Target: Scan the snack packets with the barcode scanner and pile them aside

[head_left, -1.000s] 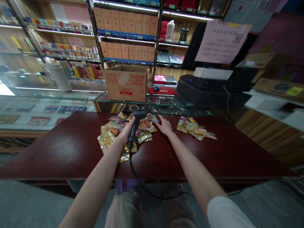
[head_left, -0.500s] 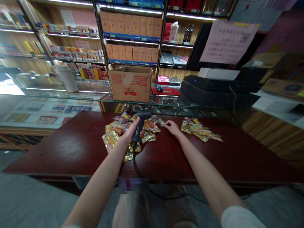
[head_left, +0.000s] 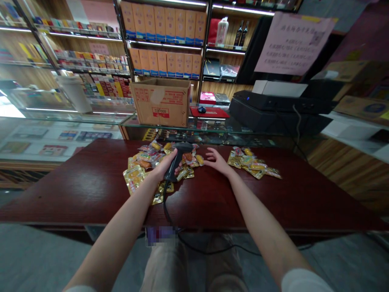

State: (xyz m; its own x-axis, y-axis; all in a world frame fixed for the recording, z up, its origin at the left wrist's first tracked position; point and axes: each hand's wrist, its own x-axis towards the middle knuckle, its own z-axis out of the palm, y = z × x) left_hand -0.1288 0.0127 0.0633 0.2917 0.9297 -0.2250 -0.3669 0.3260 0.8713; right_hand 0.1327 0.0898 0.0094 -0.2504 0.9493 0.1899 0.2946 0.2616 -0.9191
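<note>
My left hand [head_left: 165, 165] is closed round the grip of a black handheld barcode scanner [head_left: 178, 159], held over a pile of small snack packets [head_left: 142, 160]. These packets are gold or clear, with yellow and orange-brown pieces showing through. At the pile's right edge lies a yellow snack packet [head_left: 199, 159], just by the fingertips of my right hand [head_left: 219, 163]. That hand's fingers are spread with nothing held in them. To its right is a second, smaller group of similar packets [head_left: 255, 163].
The dark red table [head_left: 212, 202] carries both groups. The scanner's black cable [head_left: 165, 207] hangs over the front edge. Behind stand a cardboard box [head_left: 162, 103], a mouse [head_left: 201, 109] on a red mat and a black till unit [head_left: 273, 111]. Stocked shelves line the wall.
My right hand has opened from a pinch on a small clear packet at the pile's right edge. The left hand still grips the scanner. The whole view has shifted slightly.
</note>
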